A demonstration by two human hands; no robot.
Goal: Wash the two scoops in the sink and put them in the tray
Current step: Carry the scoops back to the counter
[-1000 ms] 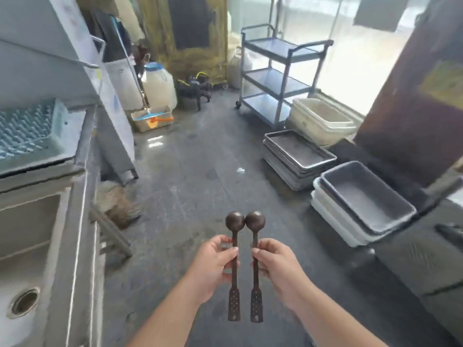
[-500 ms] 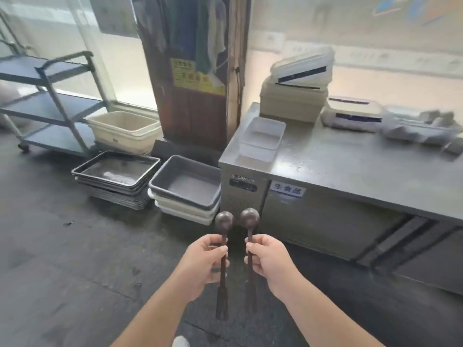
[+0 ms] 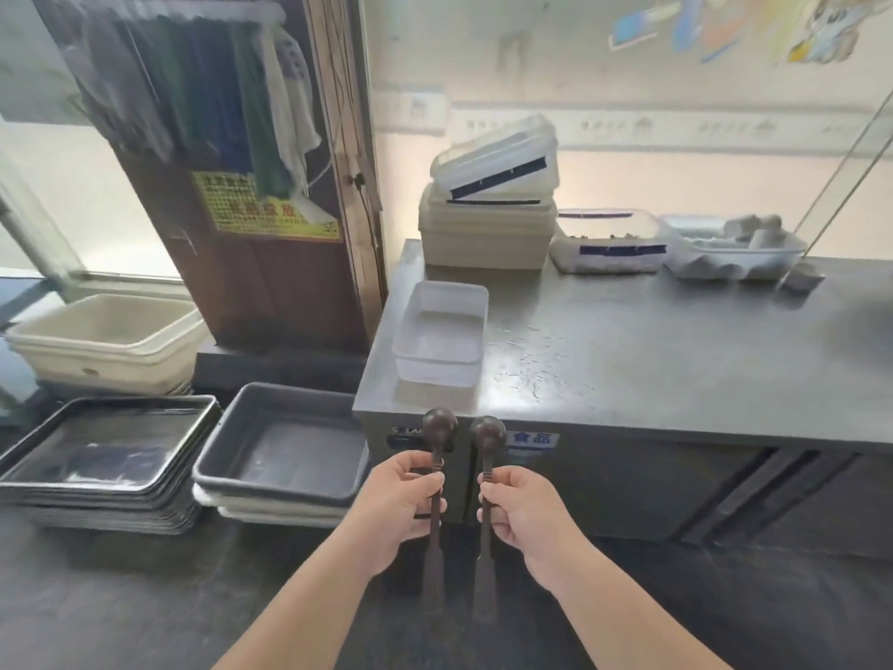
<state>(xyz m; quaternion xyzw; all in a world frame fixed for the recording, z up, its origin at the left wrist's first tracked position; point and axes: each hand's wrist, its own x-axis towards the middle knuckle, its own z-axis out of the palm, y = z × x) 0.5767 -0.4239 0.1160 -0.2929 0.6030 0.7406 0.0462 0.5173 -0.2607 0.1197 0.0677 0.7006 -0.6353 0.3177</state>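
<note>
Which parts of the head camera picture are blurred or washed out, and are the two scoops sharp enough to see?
Head view: both scoops show clear round heads, but their lower handles smear into the dark floor; the left hand and right hand are sharp; the window at far left is overexposed; the wall posters at the top are blurred; straight edges bend near the borders.

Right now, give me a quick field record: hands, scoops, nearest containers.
left hand: grips the left dark round-headed scoop by its handle, head up
right hand: grips the right dark round-headed scoop the same way
scoops: side by side, apart, upright
clear plastic rectangular tray: on the steel counter, near its left edge
grey plastic tub: on the floor, left of the counter
sink: not in view
</note>
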